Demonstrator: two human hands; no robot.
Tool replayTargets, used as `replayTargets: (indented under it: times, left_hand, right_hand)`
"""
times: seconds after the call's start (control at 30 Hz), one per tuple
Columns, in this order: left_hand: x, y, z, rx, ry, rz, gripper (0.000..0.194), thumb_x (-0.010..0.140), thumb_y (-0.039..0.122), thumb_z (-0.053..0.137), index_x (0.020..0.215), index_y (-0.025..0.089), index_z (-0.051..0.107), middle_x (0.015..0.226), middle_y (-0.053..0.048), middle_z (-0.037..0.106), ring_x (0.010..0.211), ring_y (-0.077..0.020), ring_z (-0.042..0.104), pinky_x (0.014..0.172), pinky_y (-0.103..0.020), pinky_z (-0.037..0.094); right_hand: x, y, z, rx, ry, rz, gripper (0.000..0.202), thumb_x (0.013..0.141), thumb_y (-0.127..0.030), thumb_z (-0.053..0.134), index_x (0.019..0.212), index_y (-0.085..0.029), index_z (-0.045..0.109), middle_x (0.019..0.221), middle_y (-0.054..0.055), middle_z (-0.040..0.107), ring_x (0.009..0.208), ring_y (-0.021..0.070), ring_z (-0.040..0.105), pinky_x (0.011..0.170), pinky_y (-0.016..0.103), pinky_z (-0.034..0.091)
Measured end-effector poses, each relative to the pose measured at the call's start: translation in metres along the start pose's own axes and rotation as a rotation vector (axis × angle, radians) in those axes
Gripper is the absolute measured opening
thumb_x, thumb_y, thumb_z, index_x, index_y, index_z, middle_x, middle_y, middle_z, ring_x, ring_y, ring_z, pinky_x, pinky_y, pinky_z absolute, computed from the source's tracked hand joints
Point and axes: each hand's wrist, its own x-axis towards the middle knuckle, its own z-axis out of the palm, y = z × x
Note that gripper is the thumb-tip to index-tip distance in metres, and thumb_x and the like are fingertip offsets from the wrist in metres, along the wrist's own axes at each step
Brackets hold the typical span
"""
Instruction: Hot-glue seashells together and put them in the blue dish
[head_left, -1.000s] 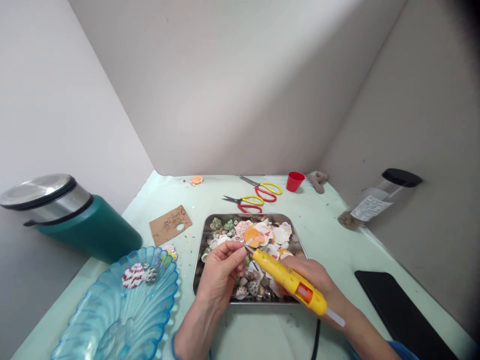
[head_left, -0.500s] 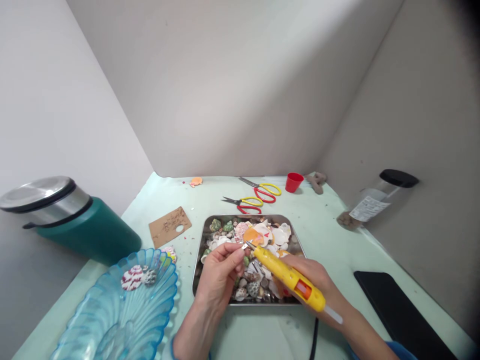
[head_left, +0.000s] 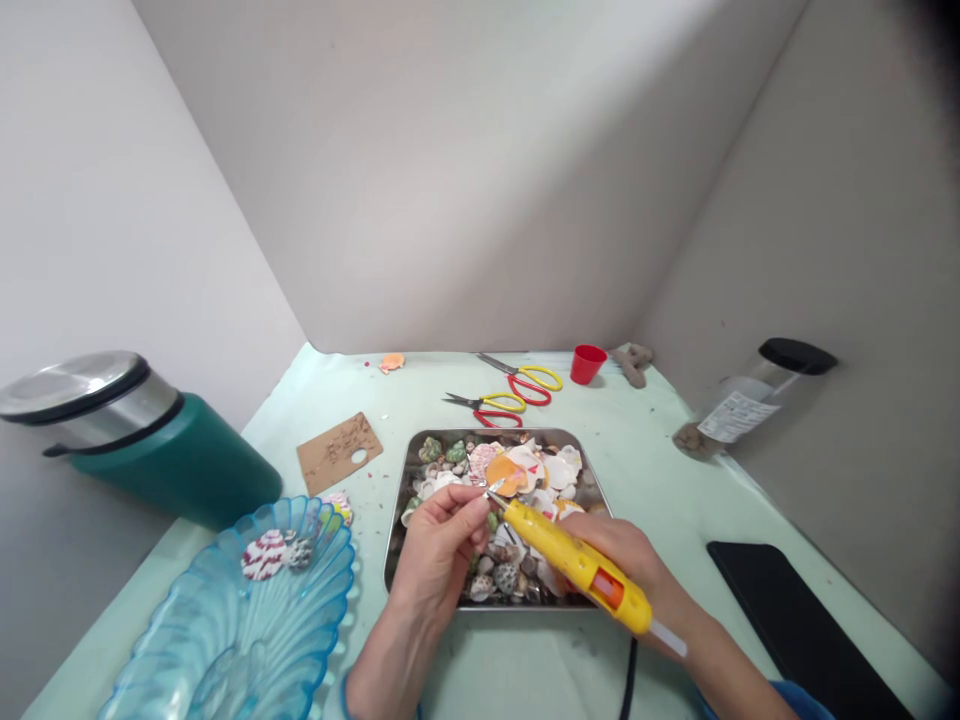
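Over a metal tray (head_left: 397,540) of seashells, my left hand (head_left: 442,535) pinches a small whitish piece (head_left: 493,490) between thumb and fingertips; its exact kind is too small to make out. My right hand (head_left: 619,545) grips a yellow glue gun (head_left: 574,555), whose nozzle points left and meets the small piece or sits just beside it. A clear glue stick (head_left: 667,638) sticks out of the gun's rear. Beneath both hands lie an orange shell (head_left: 506,474), white shells (head_left: 559,472) and spotted snail shells (head_left: 507,577).
Behind the tray lie two pairs of scissors (head_left: 499,403), with a red cup (head_left: 587,364) farther right. At left are a brown card (head_left: 340,453), a green bottle (head_left: 180,460) and a blue scalloped dish (head_left: 247,630) holding shells. A jar (head_left: 739,410) and black slab (head_left: 802,620) stand right.
The glue gun's nozzle has shifted slightly left and down along the small piece, and its rear has dipped a little. My left hand has stayed almost still.
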Motion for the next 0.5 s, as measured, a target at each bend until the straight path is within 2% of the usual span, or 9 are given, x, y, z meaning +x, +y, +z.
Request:
replayTargets:
  times: [0.2,0.5]
  left_hand:
    - [-0.001,0.001,0.000,-0.012,-0.021,-0.001,0.027,0.055,0.025,0.087,0.068,0.011,0.067,0.063,-0.003,0.067,0.043,-0.0023,0.042,0.043,-0.016,0.034]
    - [-0.002,0.002,0.001,0.003,-0.017,0.000,0.028,0.055,0.026,0.087,0.068,0.011,0.067,0.060,-0.002,0.066,0.043,-0.0026,0.042,0.043,-0.016,0.033]
  right_hand:
    - [0.000,0.001,0.003,0.011,0.052,0.005,0.043,0.096,-0.049,0.042,0.074,-0.018,0.063,0.066,0.005,0.067,0.060,0.0174,0.061,0.055,0.027,0.047]
    - [0.005,-0.010,-0.003,-0.106,0.124,-0.020,0.039,0.095,-0.048,0.044,0.085,-0.017,0.064,0.068,0.006,0.068,0.060,0.0182,0.064,0.055,0.026,0.048]
